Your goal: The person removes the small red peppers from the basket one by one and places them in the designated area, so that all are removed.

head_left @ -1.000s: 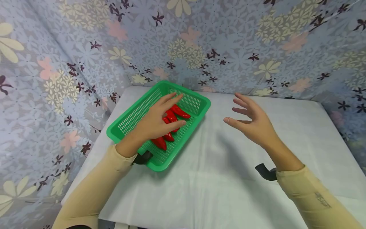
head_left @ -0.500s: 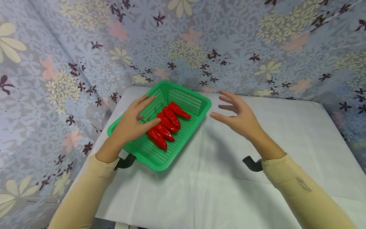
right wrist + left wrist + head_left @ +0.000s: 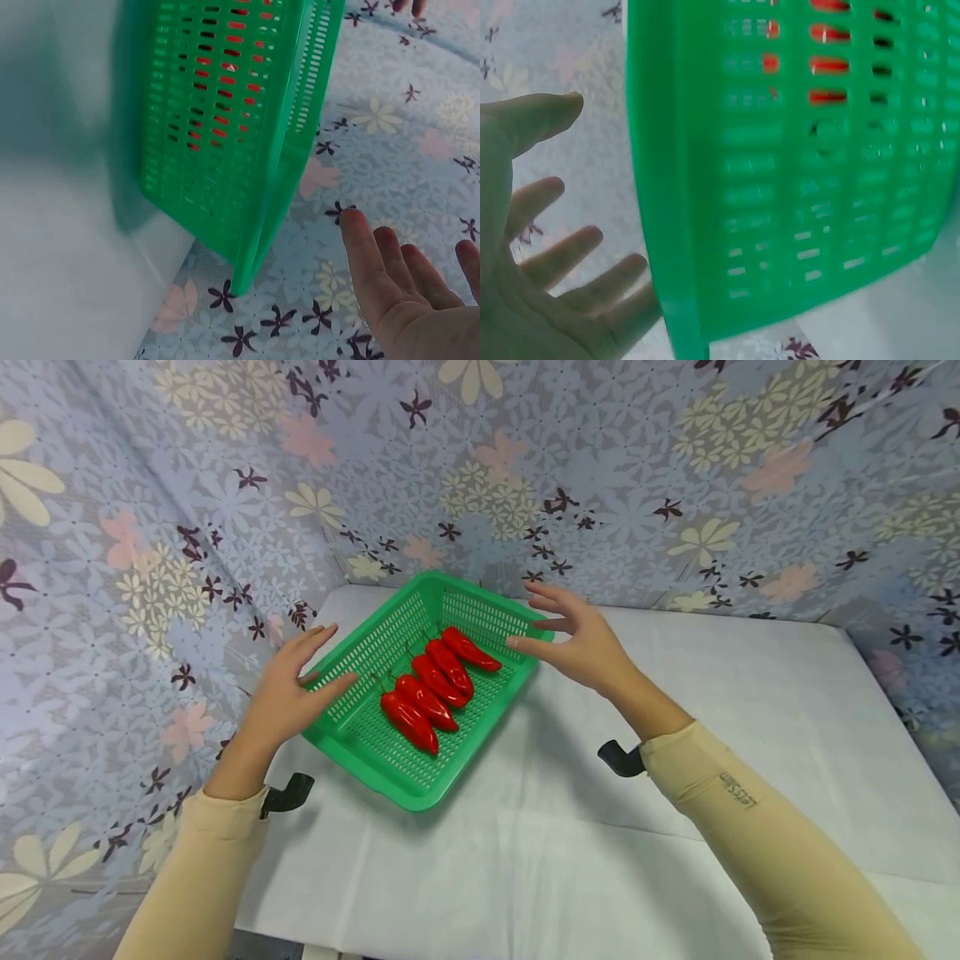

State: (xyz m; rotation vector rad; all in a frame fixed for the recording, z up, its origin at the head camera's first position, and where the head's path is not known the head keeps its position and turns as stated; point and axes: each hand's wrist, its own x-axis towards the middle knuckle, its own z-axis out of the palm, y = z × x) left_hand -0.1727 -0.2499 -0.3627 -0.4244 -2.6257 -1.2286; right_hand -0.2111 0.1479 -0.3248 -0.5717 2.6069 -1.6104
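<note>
In the head view, several red peppers (image 3: pixel 433 681) lie in a slanting row inside a green perforated basket (image 3: pixel 468 752). The left hand (image 3: pixel 281 697) hovers by the basket's left corner, fingers spread and holding nothing. Over the basket's right corner is the right hand (image 3: pixel 581 639), fingers apart and nothing between them. The left wrist view has the left hand (image 3: pixel 562 277) beside the basket's green wall (image 3: pixel 682 187). In the right wrist view the right hand (image 3: pixel 405 300) is apart from the basket (image 3: pixel 262 150), where red shows through the slots.
A white cloth (image 3: pixel 585 877) covers the table. Flowered fabric (image 3: pixel 600 468) stands behind it and along the left side. A black curved piece sits at each wrist, the left one (image 3: pixel 288 793) and the right one (image 3: pixel 621 758).
The left hand has moved left from above the peppers, uncovering them. The right hand has moved left to the basket's right corner. The basket and peppers have stayed in place.
</note>
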